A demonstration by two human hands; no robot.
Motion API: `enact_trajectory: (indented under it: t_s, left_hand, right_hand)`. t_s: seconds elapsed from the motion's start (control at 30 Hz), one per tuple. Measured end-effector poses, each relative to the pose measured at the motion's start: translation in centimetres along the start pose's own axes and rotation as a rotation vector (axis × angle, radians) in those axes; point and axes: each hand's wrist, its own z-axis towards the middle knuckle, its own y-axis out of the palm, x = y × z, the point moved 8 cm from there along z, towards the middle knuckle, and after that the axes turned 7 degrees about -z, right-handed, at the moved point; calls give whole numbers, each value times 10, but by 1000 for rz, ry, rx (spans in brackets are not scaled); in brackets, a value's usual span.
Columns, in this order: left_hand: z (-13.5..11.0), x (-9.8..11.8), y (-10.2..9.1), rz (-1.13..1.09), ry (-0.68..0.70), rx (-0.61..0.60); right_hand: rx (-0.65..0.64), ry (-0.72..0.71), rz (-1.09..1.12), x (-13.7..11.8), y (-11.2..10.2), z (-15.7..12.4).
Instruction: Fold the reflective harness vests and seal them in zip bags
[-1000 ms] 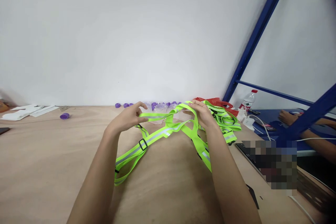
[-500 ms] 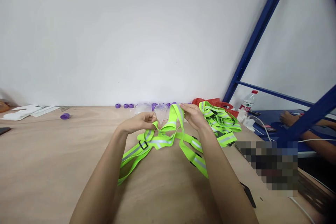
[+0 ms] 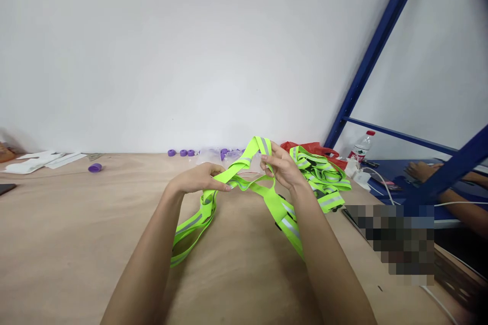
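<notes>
A neon-green reflective strap vest (image 3: 244,183) with grey stripes and black buckles lies on the wooden table (image 3: 76,233) in front of me. My left hand (image 3: 200,179) pinches its straps at the left. My right hand (image 3: 280,168) grips the straps at the right, and a folded loop of strap stands up between the two hands. The vest's loose ends trail toward me along both forearms.
A pile of more green vests (image 3: 320,175) lies right of my hands, on a red bag (image 3: 305,147). Purple caps (image 3: 94,167) and clear plastic sit by the wall. White papers (image 3: 38,161) at far left. A water bottle (image 3: 360,147), cables and another person's arms (image 3: 453,195) at right.
Both hands drew the straps together and lifted them. A loop of strap now stands above the hands, and the vest, spread wide earlier, is bunched narrower.
</notes>
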Motion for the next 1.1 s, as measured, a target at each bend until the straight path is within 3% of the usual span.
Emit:
enact_trajectory:
  t_s: [0.07,0.23,0.37,0.53,0.7,0.97,1.1]
  left_hand:
    - [-2,5,-4,39,1,52]
    - [-8,11,-32,131,62,426]
    - [-14,11,-46,195,88,622]
    - [-25,14,-58,134,126,739]
    - [-28,13,-61,-43,159,726]
    - [-65,20,-80,120,125,1152]
    - [-81,29,-84,179,175,1238]
  right_hand:
    - [16,-5,-46,-2,1,-1]
    - [69,47,-174,1,1,-4]
    - [289,26,-333,2,-23,-2]
    - [461,-4,-314,3,-60,-3]
    - [482,-51,-396,-3,-69,-6]
    - [518,-212,-568,-21,-76,-9]
    - [496,-147,-243,-22,-76,-12]
